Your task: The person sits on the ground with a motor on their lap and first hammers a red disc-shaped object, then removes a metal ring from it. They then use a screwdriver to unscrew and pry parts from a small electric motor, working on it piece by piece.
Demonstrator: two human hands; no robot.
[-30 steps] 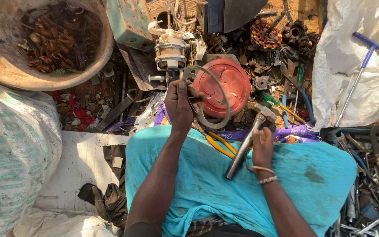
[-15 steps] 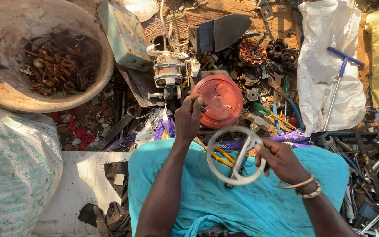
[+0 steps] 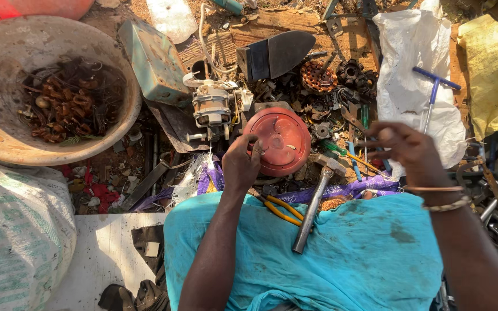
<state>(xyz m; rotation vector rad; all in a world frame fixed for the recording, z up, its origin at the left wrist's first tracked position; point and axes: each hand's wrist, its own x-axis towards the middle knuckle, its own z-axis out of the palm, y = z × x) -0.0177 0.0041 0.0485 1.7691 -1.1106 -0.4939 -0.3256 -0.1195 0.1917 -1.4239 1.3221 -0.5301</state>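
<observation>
So the metal ring that was in the right hand [image 3: 410, 151] half a second ago is gone; that hand's up with fingers loosely spread, empty. Left hand [image 3: 242, 164] pinches the red round cover's [image 3: 280, 141] rim, hammer [image 3: 313, 208] resting on the lap. White sack [image 3: 416, 63] right, yellow bag [image 3: 494, 69] beyond.

Bare forearms are seen; thin bangles [image 3: 440, 196] are worn on the right wrist, and a stained turquoise garment [image 3: 341, 259].
</observation>
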